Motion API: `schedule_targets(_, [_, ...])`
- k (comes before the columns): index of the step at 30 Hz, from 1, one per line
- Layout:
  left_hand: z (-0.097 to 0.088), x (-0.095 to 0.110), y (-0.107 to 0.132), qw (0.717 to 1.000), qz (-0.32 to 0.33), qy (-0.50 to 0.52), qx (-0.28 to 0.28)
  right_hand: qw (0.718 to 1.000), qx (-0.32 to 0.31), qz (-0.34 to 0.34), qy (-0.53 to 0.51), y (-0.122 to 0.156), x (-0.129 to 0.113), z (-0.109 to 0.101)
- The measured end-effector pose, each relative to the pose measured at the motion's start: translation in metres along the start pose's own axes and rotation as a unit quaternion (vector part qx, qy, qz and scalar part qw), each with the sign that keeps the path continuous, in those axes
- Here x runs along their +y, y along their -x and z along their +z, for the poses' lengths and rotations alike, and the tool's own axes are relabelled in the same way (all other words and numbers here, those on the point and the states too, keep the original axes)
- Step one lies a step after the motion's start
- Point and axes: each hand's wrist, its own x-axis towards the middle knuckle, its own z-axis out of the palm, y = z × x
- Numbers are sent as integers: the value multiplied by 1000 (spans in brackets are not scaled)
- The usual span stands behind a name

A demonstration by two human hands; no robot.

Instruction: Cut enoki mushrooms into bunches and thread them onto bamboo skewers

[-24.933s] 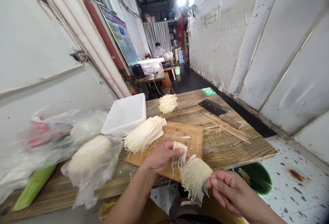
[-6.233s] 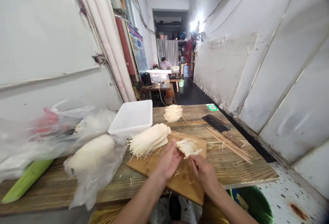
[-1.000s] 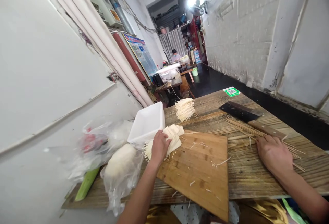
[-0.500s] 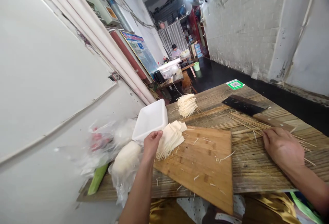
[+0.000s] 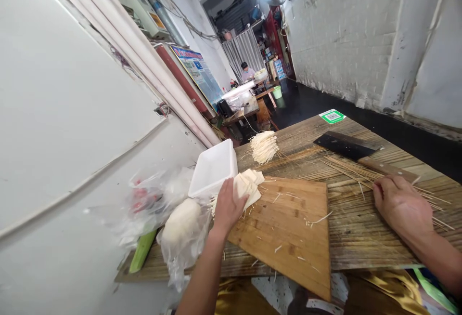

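Observation:
My left hand (image 5: 228,209) lies over a pile of enoki mushroom bundles wrapped in pale tofu sheets (image 5: 250,180), its fingers extended and thumb apart. The pile sits on the left corner of a wooden cutting board (image 5: 288,228), and the hand partly covers it. My right hand (image 5: 404,206) is closed over thin bamboo skewers (image 5: 350,168) on the table; its fingertips are mostly hidden. Just beyond that hand lies a cleaver (image 5: 346,145) with a wooden handle. Another heap of enoki bundles (image 5: 264,147) with skewers in it rests past the board.
A white plastic tub (image 5: 212,168) stands left of the board. Nearby are a plastic bag with a pale round mass (image 5: 182,221), a green vegetable piece (image 5: 143,251) and a clear bag with red items (image 5: 142,197). A green QR card (image 5: 332,116) lies at the table's far edge. A person (image 5: 247,72) sits farther back.
My left hand has moved from the pile's left edge onto it, and its pinched fingers have opened out. My right hand stays at the skewers. The view has shifted slightly.

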Motion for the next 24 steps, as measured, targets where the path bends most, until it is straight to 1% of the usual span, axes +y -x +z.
schedule_targets(3, [20, -2, -9, 999, 23, -14, -45, 1000, 2, 5, 2, 1, -1, -3])
schedule_targets(5, [26, -6, -14, 997, 24, -23, -65, 1000, 0, 5, 1, 2, -1, -4])
schedule_targets(9, [24, -12, -22, 994, 22, -30, -107, 1000, 0, 8, -4, 3, 0, -4])
schedule_targets(12, [17, -10, -27, 990, 20, -28, -137, 1000, 2, 16, -9, 4, -1, -3])
schedule_targets(14, [12, -8, -29, 989, 12, -25, -147, 1000, 1, 19, -14, 3, -2, -3])
schedule_targets(18, [6, -3, -35, 989, -29, -20, -141, 999, -4, 20, -25, 3, -3, -4])
schedule_targets(24, [9, -3, -43, 990, -99, 15, -95, 999, 2, 27, -46, 3, -2, -7])
